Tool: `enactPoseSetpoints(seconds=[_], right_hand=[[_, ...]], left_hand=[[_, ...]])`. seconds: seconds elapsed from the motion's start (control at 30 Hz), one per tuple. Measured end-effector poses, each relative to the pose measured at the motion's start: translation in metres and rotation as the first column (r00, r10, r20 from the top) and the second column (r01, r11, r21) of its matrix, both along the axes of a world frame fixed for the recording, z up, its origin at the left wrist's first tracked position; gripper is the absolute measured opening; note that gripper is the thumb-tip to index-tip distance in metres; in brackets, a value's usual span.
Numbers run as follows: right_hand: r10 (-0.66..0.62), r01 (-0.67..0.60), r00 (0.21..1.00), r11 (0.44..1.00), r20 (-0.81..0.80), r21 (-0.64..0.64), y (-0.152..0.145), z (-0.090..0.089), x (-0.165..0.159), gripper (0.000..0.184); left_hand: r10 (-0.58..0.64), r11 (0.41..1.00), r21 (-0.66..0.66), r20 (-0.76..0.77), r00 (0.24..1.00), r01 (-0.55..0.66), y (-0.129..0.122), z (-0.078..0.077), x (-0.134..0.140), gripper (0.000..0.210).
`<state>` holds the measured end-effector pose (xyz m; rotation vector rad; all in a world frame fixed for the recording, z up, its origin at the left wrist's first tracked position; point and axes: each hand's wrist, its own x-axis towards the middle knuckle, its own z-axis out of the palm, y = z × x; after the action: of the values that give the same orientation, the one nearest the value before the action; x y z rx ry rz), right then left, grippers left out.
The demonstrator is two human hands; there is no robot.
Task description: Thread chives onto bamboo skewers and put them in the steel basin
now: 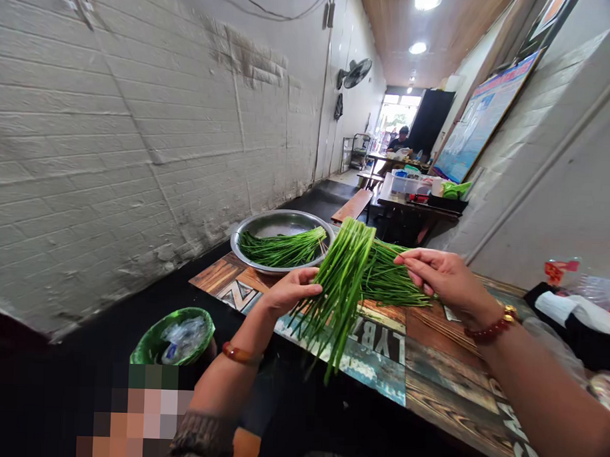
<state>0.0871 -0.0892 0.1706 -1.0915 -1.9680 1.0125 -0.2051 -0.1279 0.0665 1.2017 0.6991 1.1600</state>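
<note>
My left hand (293, 289) is closed around a bunch of green garlic chives (344, 276), its cut stem ends up and the thin leaves hanging down over the table's edge. My right hand (431, 276) pinches a thin bamboo skewer (386, 247) that points left towards the upper stems. Whether its tip has entered the bunch I cannot tell. Behind the held bunch, a pile of loose chives (396, 285) lies on the patterned wooden table (380, 374). A metal basin (250, 221) at the table's far left holds more chives (282, 246), with sticks at their stem ends.
Several bamboo skewers (449, 327) lie on the table to the right, below my right wrist. A green-lined bin (154, 336) stands at lower left. Plastic bags and a black container (576, 331) sit at the right edge. A person (399, 142) sits far back near the doorway.
</note>
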Motion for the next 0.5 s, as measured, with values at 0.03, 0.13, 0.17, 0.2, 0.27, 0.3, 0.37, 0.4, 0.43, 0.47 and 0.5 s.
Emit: enactPoseSetpoints(seconds=[0.03, 0.13, 0.17, 0.2, 0.27, 0.3, 0.37, 0.4, 0.43, 0.47, 0.5], right_hand=[[-0.008, 0.008, 0.999, 1.000, -0.034, 0.000, 0.003, 0.000, -0.003, 0.038], [0.015, -0.016, 0.992, 1.000, -0.122, -0.008, 0.008, -0.006, -0.018, 0.036], [0.028, -0.031, 0.988, 0.999, -0.150, -0.014, 0.010, -0.010, -0.025, 0.036], [0.038, -0.042, 0.983, 0.999, -0.181, -0.020, 0.010, -0.014, -0.033, 0.035], [0.049, -0.059, 0.968, 0.998, -0.245, -0.035, 0.011, -0.024, -0.048, 0.033], [0.058, -0.073, 0.962, 0.996, -0.268, -0.046, 0.010, -0.029, -0.055, 0.033], [0.084, -0.108, 0.954, 0.992, -0.287, -0.068, 0.007, -0.037, -0.067, 0.032], [0.101, -0.128, 0.952, 0.989, -0.288, -0.076, 0.004, -0.039, -0.071, 0.031], [0.118, -0.146, 0.951, 0.986, -0.285, -0.080, 0.001, -0.039, -0.075, 0.031], [0.133, -0.160, 0.951, 0.984, -0.280, -0.076, -0.001, -0.038, -0.079, 0.030], [0.148, -0.172, 0.951, 0.983, -0.272, -0.066, -0.004, -0.035, -0.082, 0.030]], left_hand=[[0.036, 0.999, -0.016, 0.001, 0.999, -0.036, -0.002, -0.003, -0.005, 0.036], [0.241, 0.968, -0.078, 0.050, 0.969, -0.237, -0.005, -0.010, -0.019, 0.038], [0.317, 0.946, -0.097, 0.069, 0.946, -0.310, -0.005, -0.011, -0.023, 0.039], [0.382, 0.922, -0.106, 0.079, 0.921, -0.373, -0.005, -0.012, -0.028, 0.040], [0.466, 0.883, -0.079, 0.050, 0.883, -0.462, -0.006, -0.012, -0.040, 0.044], [0.501, 0.865, -0.044, 0.013, 0.865, -0.500, -0.007, -0.010, -0.047, 0.046], [0.588, 0.809, 0.043, -0.061, 0.807, -0.586, -0.009, -0.006, -0.060, 0.050], [0.637, 0.771, 0.086, -0.083, 0.766, -0.631, -0.010, -0.004, -0.066, 0.052], [0.685, 0.728, 0.127, -0.089, 0.723, -0.674, -0.012, -0.001, -0.071, 0.053], [0.733, 0.678, 0.165, -0.079, 0.676, -0.716, -0.014, 0.001, -0.074, 0.054], [0.774, 0.628, 0.196, -0.057, 0.630, -0.753, -0.016, 0.004, -0.076, 0.054]])
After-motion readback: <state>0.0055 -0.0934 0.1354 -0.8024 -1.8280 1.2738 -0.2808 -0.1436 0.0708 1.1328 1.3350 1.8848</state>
